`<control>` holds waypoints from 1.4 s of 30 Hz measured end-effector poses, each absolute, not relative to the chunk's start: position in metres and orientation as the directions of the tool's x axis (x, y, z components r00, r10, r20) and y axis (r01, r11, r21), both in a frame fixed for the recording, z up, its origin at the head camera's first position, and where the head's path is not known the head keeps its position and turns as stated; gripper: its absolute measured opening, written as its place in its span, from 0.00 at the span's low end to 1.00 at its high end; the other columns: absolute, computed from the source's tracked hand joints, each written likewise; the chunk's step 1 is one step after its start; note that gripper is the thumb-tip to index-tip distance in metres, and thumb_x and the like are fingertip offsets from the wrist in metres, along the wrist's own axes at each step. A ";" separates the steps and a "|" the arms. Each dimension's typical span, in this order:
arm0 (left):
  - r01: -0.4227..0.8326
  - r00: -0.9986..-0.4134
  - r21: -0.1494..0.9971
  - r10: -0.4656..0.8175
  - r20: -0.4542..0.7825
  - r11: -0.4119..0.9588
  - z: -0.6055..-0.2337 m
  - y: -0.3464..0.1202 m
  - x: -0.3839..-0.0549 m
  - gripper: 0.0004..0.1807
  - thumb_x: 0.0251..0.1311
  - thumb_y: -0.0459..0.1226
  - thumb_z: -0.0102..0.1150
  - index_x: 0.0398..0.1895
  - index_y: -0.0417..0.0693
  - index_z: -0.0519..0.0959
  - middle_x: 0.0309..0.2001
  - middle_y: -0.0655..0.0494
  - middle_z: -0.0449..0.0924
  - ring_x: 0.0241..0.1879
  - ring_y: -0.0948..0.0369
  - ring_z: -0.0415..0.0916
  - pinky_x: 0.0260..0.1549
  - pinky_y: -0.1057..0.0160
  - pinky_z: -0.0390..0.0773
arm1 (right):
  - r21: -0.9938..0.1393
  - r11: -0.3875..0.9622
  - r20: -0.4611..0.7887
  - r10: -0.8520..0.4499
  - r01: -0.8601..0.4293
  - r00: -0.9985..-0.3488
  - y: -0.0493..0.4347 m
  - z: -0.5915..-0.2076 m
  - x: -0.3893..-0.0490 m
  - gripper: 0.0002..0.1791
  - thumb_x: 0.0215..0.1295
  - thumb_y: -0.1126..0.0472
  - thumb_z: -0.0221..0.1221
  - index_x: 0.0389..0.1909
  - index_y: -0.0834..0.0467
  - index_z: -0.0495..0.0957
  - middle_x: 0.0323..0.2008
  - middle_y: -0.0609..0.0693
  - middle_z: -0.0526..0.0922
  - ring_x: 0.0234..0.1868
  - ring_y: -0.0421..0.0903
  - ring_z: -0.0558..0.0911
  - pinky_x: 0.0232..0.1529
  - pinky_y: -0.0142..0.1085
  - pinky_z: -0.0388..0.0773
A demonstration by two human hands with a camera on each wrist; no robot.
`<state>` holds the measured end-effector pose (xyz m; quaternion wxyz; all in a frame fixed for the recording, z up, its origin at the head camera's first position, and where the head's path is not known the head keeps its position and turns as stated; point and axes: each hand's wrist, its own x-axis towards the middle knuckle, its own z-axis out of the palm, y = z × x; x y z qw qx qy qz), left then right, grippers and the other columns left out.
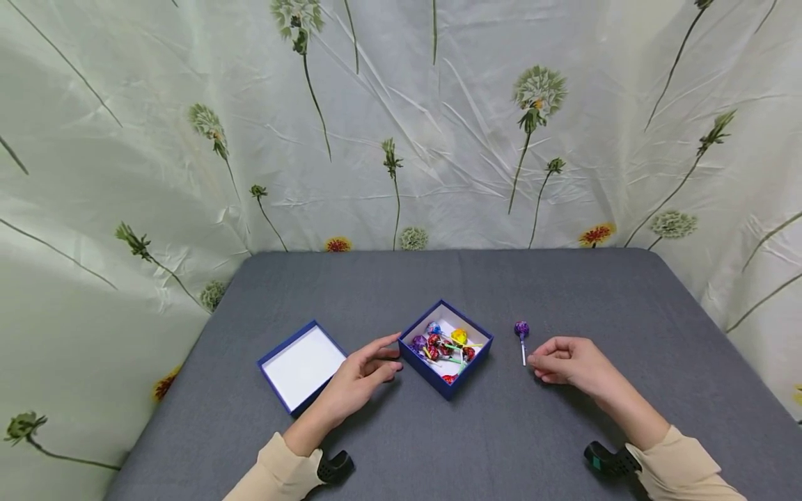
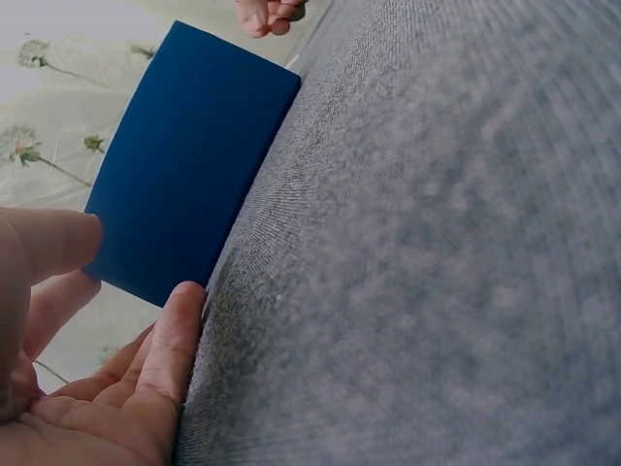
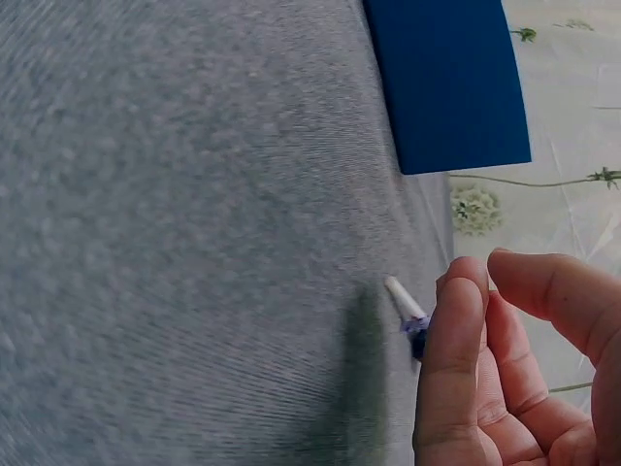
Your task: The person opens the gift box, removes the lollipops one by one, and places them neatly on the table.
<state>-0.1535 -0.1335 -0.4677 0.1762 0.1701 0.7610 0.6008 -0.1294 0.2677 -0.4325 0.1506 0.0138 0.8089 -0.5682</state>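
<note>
Grey cloth covers the table [image 1: 489,445], and beyond the blue box [image 1: 426,372] rises pale, creased fabric [image 1: 464,125] printed with dandelions and a few orange flowers, running down both sides of the table too. Wrapped lollipops [image 1: 434,352] lie jumbled inside the box. To the box's left is a blue-rimmed lid [image 1: 303,365], white inside. The left hand [image 1: 351,383], fingers relaxed, touches the box's left corner. To the box's right, a purple lollipop [image 1: 522,330] lies on the cloth; the right hand [image 1: 573,362], loosely bent and holding nothing, is just beside its stick.
</note>
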 end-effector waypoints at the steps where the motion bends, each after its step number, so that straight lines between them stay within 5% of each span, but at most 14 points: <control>1: 0.049 -0.880 0.974 0.471 -0.064 0.223 -0.468 -0.134 -0.154 0.28 0.72 0.43 0.56 0.73 0.66 0.66 0.66 0.45 0.74 0.58 0.52 0.80 0.55 0.62 0.81 | -0.914 0.357 -0.260 -0.146 0.194 -0.954 0.268 -0.431 -0.129 0.17 0.66 0.59 0.66 0.42 0.71 0.78 0.30 0.49 0.86 0.30 0.37 0.84 0.35 0.33 0.86; 30: 0.050 -0.884 0.970 0.462 -0.067 0.236 -0.468 -0.133 -0.154 0.27 0.72 0.44 0.57 0.73 0.64 0.67 0.65 0.44 0.75 0.58 0.52 0.80 0.55 0.64 0.81 | -0.868 0.490 -0.189 -0.170 0.084 -0.967 0.256 -0.392 -0.139 0.19 0.65 0.53 0.67 0.44 0.66 0.81 0.33 0.55 0.86 0.32 0.42 0.84 0.39 0.37 0.86; 42: 0.036 -0.894 0.968 0.440 -0.079 0.248 -0.466 -0.131 -0.151 0.27 0.72 0.42 0.57 0.72 0.64 0.68 0.64 0.44 0.75 0.58 0.53 0.80 0.54 0.63 0.81 | -0.832 0.552 -0.185 -0.179 0.057 -0.966 0.239 -0.375 -0.154 0.17 0.64 0.53 0.68 0.44 0.64 0.82 0.34 0.57 0.87 0.35 0.51 0.86 0.38 0.37 0.85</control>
